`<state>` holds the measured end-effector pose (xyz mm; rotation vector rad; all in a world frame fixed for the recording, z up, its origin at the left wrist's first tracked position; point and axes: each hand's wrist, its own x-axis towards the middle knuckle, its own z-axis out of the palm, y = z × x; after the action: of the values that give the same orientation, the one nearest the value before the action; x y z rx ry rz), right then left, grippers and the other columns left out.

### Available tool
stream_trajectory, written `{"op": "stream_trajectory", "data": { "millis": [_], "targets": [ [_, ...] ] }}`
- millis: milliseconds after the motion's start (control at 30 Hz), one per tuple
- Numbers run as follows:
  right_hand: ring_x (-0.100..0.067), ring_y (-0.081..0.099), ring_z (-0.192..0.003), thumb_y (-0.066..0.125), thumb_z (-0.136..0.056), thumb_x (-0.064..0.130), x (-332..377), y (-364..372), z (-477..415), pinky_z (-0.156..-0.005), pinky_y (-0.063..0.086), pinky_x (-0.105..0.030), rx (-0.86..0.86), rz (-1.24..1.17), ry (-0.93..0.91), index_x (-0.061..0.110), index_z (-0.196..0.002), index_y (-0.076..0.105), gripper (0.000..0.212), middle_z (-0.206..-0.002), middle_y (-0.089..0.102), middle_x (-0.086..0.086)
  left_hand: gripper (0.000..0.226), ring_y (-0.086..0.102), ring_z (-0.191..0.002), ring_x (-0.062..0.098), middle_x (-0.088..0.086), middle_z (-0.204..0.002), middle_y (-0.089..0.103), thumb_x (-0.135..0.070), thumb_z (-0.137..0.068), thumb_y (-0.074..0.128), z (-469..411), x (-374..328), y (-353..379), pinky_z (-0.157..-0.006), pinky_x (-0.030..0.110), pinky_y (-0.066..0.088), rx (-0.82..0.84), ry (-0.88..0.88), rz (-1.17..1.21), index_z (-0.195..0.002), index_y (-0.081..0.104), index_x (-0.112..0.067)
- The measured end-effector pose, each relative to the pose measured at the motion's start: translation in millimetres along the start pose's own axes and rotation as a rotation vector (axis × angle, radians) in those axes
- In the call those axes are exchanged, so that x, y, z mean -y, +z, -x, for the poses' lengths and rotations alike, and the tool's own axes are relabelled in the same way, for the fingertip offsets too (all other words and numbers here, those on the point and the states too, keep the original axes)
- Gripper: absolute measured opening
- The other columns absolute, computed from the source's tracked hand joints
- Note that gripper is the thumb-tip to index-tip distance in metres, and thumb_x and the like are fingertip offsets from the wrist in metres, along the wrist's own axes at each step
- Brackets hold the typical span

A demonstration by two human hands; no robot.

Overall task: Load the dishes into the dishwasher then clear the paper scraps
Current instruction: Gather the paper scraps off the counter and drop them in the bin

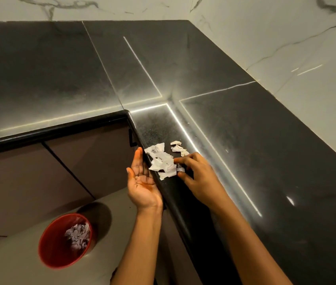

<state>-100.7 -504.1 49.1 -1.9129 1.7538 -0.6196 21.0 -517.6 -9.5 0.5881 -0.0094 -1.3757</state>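
Note:
Several white paper scraps [163,161] lie in a loose pile at the front edge of the dark countertop [245,140], near its inner corner. My left hand [142,182] is held palm up and empty, just below the counter's rounded edge, beside the pile. My right hand [196,171] rests on the counter to the right of the scraps, fingers curled, with the fingertips touching the pile's right side. A few more scraps [178,148] lie slightly farther back. No dishes or dishwasher are in view.
A red bin [50,247] stands on the floor at lower left, holding torn paper [78,236]. Brown cabinet doors [70,161] run under the L-shaped counter. Marble walls [296,38] close off the back and right.

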Motion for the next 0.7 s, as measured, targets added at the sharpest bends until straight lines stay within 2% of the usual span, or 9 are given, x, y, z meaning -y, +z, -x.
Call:
{"op": "stream_trajectory", "data": {
  "millis": [67, 200, 300, 367, 467, 533, 600, 700],
  "targets": [
    [-0.014, 0.051, -0.099, 0.062, -0.086, 0.007, 8.2, 5.7, -1.7, -0.087, 0.037, -0.018, 0.016, -0.013, -0.042, 0.018, -0.119, 0.063, 0.035, -0.099, 0.048, 0.007, 0.050, 0.065, -0.104, 0.007, -0.003, -0.114, 0.070, -0.030, -0.104, 0.014, -1.8, -0.8, 2.0, -0.057, 0.004, 0.046, 0.011, 0.006, -0.019, -0.122, 0.055, -0.009],
    [-0.011, 0.053, -0.093, 0.061, -0.086, 0.006, 25.0, 15.2, -6.1, -0.084, 0.041, -0.017, 0.055, -0.030, -0.089, 0.016, -0.121, 0.062, 0.037, -0.101, 0.054, 0.002, 0.052, 0.066, -0.104, 0.013, -0.001, -0.110, 0.071, -0.032, -0.104, 0.013, -1.1, -2.6, 10.1, -0.082, 0.023, 0.054, 0.013, 0.007, -0.007, -0.126, 0.053, -0.008],
    [-0.012, 0.058, -0.092, 0.060, -0.085, 0.002, 31.6, 18.4, -7.5, -0.085, 0.045, -0.019, 0.028, -0.088, -0.115, 0.012, -0.119, 0.062, 0.036, -0.102, 0.059, -0.001, 0.051, 0.065, -0.106, 0.014, 0.000, -0.113, 0.070, -0.033, -0.104, 0.014, -0.5, -3.2, 10.8, -0.082, 0.025, 0.054, -0.004, 0.000, 0.016, -0.125, 0.054, -0.009],
    [-0.012, 0.059, -0.093, 0.056, -0.086, 0.000, 28.2, 15.2, -10.3, -0.086, 0.047, -0.023, -0.099, -0.114, -0.100, 0.011, -0.115, 0.065, 0.032, -0.102, 0.063, -0.002, 0.053, 0.066, -0.105, 0.013, -0.001, -0.112, 0.071, -0.032, -0.104, 0.014, -0.9, -3.3, 10.5, -0.081, 0.024, 0.055, -0.016, 0.000, 0.054, -0.122, 0.058, -0.009],
    [-0.010, 0.057, -0.106, 0.049, -0.089, 0.001, 21.3, 7.3, -20.1, -0.093, 0.042, -0.017, -0.197, -0.155, -0.069, 0.011, -0.122, 0.060, 0.035, -0.115, 0.062, -0.002, 0.059, 0.067, -0.105, 0.015, 0.001, -0.113, 0.071, -0.032, -0.104, 0.016, -2.2, -2.2, 10.3, -0.078, 0.026, 0.056, -0.010, 0.001, 0.114, -0.109, 0.071, -0.011],
    [-0.010, 0.050, -0.118, 0.044, -0.092, 0.008, 22.3, 7.6, -28.9, -0.098, 0.033, -0.010, -0.125, -0.165, -0.074, 0.010, -0.131, 0.052, 0.040, -0.129, 0.055, -0.003, 0.059, 0.066, -0.105, 0.015, 0.001, -0.114, 0.070, -0.032, -0.104, 0.016, -4.0, -1.5, 10.0, -0.078, 0.026, 0.056, -0.009, 0.001, 0.117, -0.110, 0.070, -0.011],
    [-0.011, 0.041, -0.129, 0.041, -0.096, 0.012, 26.2, 14.3, -38.5, -0.103, 0.024, -0.010, -0.026, -0.154, -0.067, 0.010, -0.139, 0.044, 0.043, -0.141, 0.046, -0.003, 0.056, 0.064, -0.111, 0.015, -0.001, -0.119, 0.068, -0.032, -0.104, 0.015, -7.7, -1.2, 9.8, -0.084, 0.028, 0.054, 0.001, 0.012, 0.081, -0.121, 0.062, -0.009],
    [-0.011, 0.038, -0.132, 0.037, -0.094, 0.020, 37.9, 28.2, -44.0, -0.105, 0.021, -0.009, 0.045, -0.143, -0.111, 0.009, -0.139, 0.043, 0.046, -0.143, 0.045, -0.004, 0.052, 0.063, -0.110, 0.014, 0.000, -0.118, 0.068, -0.033, -0.103, 0.014, -11.1, -1.0, 8.8, -0.089, 0.027, 0.051, 0.017, 0.029, 0.056, -0.125, 0.054, -0.008]
  ]
}}
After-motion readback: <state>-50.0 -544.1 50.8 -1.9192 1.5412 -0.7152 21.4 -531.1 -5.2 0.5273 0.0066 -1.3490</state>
